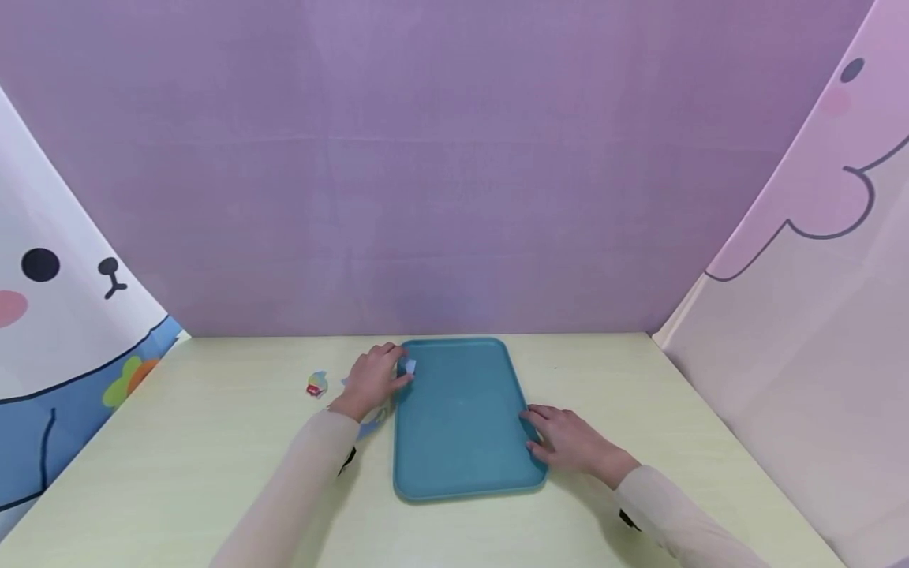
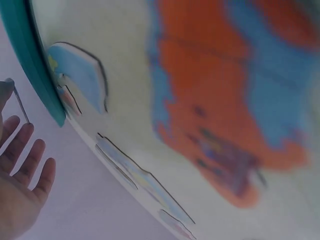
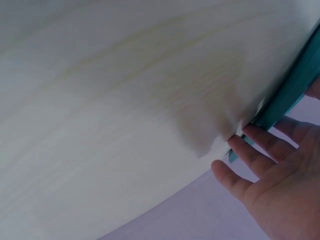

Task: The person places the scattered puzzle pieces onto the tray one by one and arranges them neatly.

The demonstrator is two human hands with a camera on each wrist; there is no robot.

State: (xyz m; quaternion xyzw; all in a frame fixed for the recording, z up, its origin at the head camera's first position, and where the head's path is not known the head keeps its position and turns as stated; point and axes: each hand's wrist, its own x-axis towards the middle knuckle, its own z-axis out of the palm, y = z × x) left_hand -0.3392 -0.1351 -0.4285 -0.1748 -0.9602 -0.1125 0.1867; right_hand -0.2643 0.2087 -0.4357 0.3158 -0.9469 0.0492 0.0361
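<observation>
If left hand point(image 1: 372, 382) loosens: piece point(image 1: 409, 366) it pinches at tray's point(image 1: 461, 426) far-left corner could fall outside.
Right hand point(image 1: 570, 440): fingers apart on right rim; pushing could skew it.
Loose pieces point(image 1: 317, 383): left of tray; sleeve point(image 1: 298, 477) could drag them.

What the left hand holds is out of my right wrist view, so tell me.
Observer: The left hand pinches a flat light-blue piece between thumb and finger.
Operator: Say where that hand is.
Observer: In the head view it is over the left edge of the tray, near the far left corner. Whether the piece touches the surface, I cannot tell.
Operator: Now report what lies to the left of that hand.
Observer: A small piece with red on it lies there on the table.
</observation>
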